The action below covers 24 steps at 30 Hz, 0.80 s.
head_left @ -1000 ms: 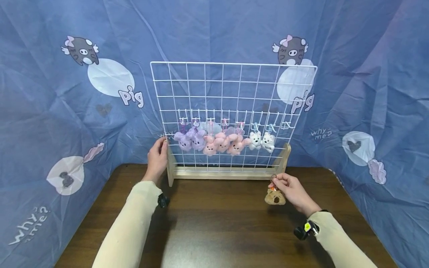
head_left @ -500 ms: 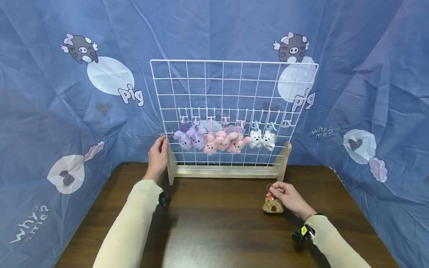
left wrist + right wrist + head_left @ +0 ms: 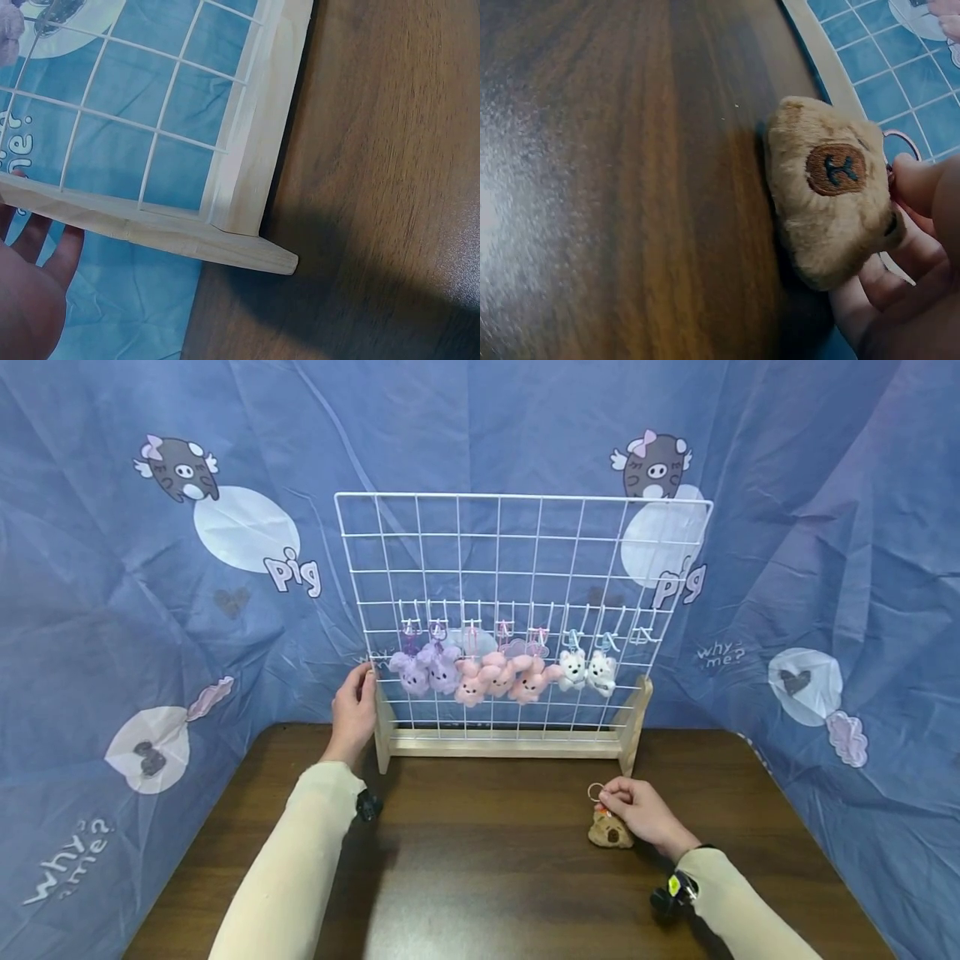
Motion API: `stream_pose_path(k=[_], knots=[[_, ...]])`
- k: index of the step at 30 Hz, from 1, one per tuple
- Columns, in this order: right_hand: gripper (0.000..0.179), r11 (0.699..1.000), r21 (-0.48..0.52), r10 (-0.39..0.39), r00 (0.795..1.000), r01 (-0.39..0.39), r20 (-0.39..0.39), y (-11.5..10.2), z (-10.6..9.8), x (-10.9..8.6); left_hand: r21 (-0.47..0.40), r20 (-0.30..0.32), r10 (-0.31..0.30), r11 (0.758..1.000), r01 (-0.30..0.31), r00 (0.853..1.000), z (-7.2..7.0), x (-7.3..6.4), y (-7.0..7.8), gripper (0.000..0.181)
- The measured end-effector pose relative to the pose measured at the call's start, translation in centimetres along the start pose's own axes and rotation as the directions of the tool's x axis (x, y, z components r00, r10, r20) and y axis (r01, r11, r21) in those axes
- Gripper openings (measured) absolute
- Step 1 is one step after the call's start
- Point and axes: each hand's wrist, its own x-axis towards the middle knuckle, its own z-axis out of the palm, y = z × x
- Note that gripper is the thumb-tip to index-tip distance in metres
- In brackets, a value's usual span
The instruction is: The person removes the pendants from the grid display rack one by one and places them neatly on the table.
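At the right front of the table, my right hand point(image 3: 647, 816) pinches a brown plush keychain point(image 3: 609, 833) near its metal ring. Up close in the right wrist view, the plush point(image 3: 817, 217) shows a darker embroidered nose patch, and my fingers hold its top end by the ring. My left hand point(image 3: 352, 714) grips the left wooden side of a white wire-grid display rack point(image 3: 502, 749); the left wrist view has its fingers point(image 3: 66, 255) behind the wooden upright point(image 3: 172, 244). Purple plush keychains point(image 3: 442, 668), pink ones point(image 3: 532, 681) and white bear ones point(image 3: 572, 670) hang from hooks on the grid.
A hook point(image 3: 642, 636) at the grid's right end carries no keychain. The rack stands toward the back of a brown wooden table point(image 3: 480, 852). Behind and beside it hangs a blue printed cloth point(image 3: 465, 427).
My right hand has moved down and slightly left, toward me, carrying the brown plush keychain away from the rack's right foot. My left hand stays on the rack's side.
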Motion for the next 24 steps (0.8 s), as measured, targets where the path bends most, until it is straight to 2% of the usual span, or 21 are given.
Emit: stream_pose_path(k=[7,10,24], knots=[[0.011,0.997,-0.075,-0.026,0.998,0.022,-0.057,-0.09,0.45,-0.15,0.01,-0.005,0.005,1.0,-0.005,1.0,0.04,0.0,-0.02,0.038],[0.01,0.993,-0.106,-0.051,0.997,0.045,-0.056,-0.14,0.56,-0.19,0.003,-0.003,-0.003,1.0,0.003,1.0,-0.03,-0.06,0.14,0.038],[0.005,0.968,-0.246,-0.064,0.998,0.055,-0.028,0.01,0.38,-0.25,0.006,-0.009,-0.009,1.0,0.009,1.0,0.03,-0.11,0.25,0.039]])
